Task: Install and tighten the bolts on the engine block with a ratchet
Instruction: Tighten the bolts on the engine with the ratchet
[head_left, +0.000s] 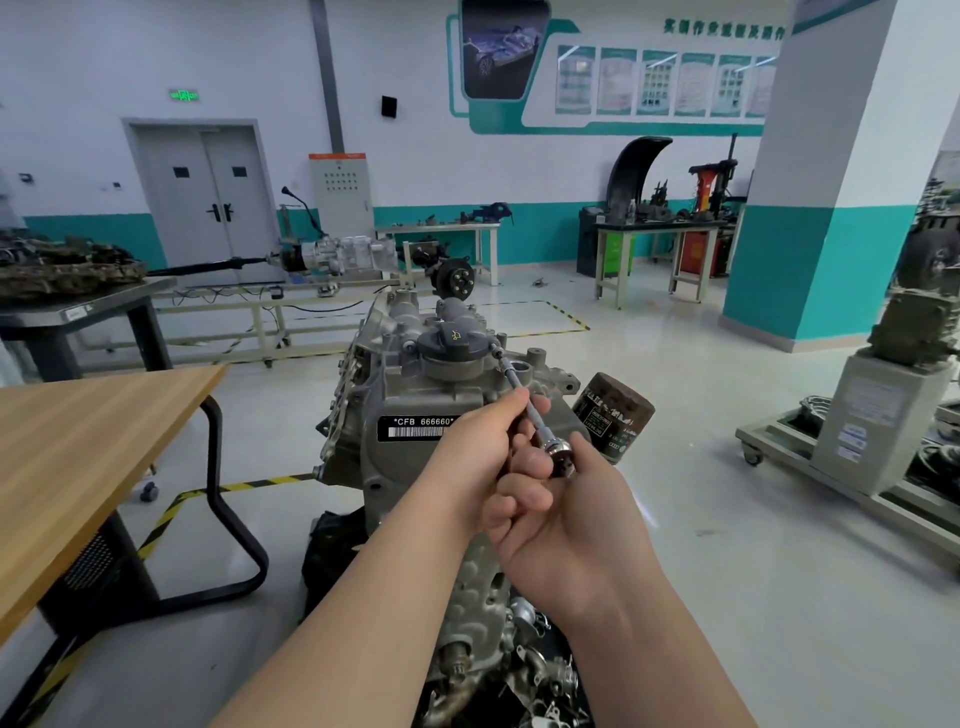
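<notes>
Ratchet is being gripped by the right hand, left fingers pinching its extension to aim at the engine block.

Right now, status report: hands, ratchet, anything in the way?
Left hand pinches extension bar. Right hand grips ratchet. Tip on engine block beside oil cap. Oil filter nearby, not blocking.

Open floor is lying right of the engine block, past the oil filter jutting from it. A wooden worktop is standing off its left, leaving a gap.
</notes>
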